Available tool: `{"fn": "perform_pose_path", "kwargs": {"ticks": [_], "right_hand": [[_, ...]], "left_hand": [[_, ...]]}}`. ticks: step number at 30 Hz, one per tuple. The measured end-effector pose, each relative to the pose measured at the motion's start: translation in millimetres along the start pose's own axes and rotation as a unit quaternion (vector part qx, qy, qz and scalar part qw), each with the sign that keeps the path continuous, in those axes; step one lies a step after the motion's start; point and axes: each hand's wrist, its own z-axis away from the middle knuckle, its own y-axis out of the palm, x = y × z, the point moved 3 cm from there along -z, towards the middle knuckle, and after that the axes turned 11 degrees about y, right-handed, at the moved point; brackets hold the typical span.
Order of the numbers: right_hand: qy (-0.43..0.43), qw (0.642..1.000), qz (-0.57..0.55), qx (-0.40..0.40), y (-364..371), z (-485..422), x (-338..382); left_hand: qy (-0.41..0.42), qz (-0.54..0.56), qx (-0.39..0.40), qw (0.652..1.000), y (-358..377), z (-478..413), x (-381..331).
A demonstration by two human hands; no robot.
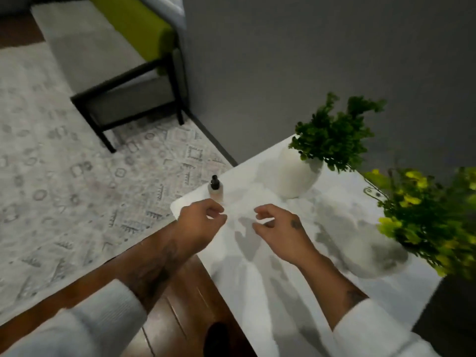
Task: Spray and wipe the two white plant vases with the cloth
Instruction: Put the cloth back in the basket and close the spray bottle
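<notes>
Left hand (199, 222): ours, fingers curled loosely with thumb and forefinger nearly meeting; we cannot tell whether they pinch the cloth's edge or nothing.
Right hand (279, 231): ours, fingers half curled and spread, hovering over the table; no grip that we can see.
Cloth (240, 202): pale against the white top and blurred; it seems to lie between and just beyond our fingertips, outline uncertain.
Bottle (215, 188): upright, dark cap, just beyond the left fingertips, untouched.
Far vase (296, 173): white, dark green plant, beyond the right fingertips.
Near vase (373, 249): white, yellow-green plant, off to the right of the right hand.
Table (270, 292): white, under both hands.
Risk, bottle: it stands near the table edge; we judge a careless left reach could knock it off.
Risk, vases: leaves overhang both; our sleeve could snag them and tip a vase while wiping.
Risk, cloth: white on white, easily mis-grabbed.
</notes>
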Motion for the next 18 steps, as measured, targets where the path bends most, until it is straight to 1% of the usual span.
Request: {"fn": "perform_pose_path", "kwargs": {"ticks": [2, 4, 8, 12, 16, 18], "right_hand": [[-0.016, 1.000, 0.008, 0.002, 16, -25, 30], [-0.020, 1.000, 0.022, -0.002, 26, -44, 50], [-0.022, 0.998, 0.062, -0.004, 48, -75, 72], [-0.030, 0.997, 0.068, -0.006, 60, -90, 73], [-0.039, 0.997, 0.064, -0.008, 64, -91, 65], [-0.038, 0.997, 0.066, -0.018, 61, -88, 59]], "left_hand": [[-0.035, 0.027, -0.045, 0.998, -22, -16, 22], [-0.041, 0.033, -0.061, 0.997, -28, -29, 35], [-0.019, 0.053, -0.034, 0.998, -14, -56, 51], [0.011, 0.081, 0.008, 0.997, 9, -73, 54], [0.038, 0.070, -0.023, 0.997, 20, -76, 52], [0.060, 0.041, -0.018, 0.997, 22, -74, 49]]}}
